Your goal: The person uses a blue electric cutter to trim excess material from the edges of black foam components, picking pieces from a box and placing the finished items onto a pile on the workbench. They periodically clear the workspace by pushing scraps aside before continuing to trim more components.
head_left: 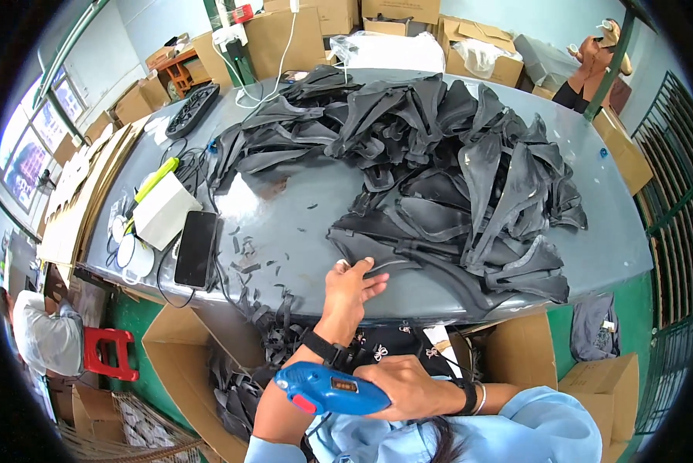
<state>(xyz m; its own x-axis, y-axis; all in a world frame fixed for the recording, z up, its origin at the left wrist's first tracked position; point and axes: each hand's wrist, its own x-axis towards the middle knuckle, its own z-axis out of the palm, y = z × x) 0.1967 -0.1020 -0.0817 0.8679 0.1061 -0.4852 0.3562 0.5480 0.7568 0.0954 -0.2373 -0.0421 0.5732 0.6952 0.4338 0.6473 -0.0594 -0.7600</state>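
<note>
My left hand (348, 292), with a black watch on its wrist, reaches to the near edge of the pile. Its thumb and fingertips are closed on the tip of a dark grey, flexible moulded piece (365, 245). Lower down, close to my body, my right hand (412, 387) grips a blue handheld power tool (332, 390) with a red button and a small display. The tool points left, over my left forearm, apart from the piece. A big heap of similar dark moulded pieces (416, 116) covers the far and right parts of the grey table (300, 201).
Dark trimmed scraps (250, 266) lie left of my left hand; more strips fill an open cardboard box (176, 347) below the table edge. A phone (196, 248), a white box (167, 210), a yellow-green cutter (157, 179) and cables sit at left. Another person (593, 65) stands far right.
</note>
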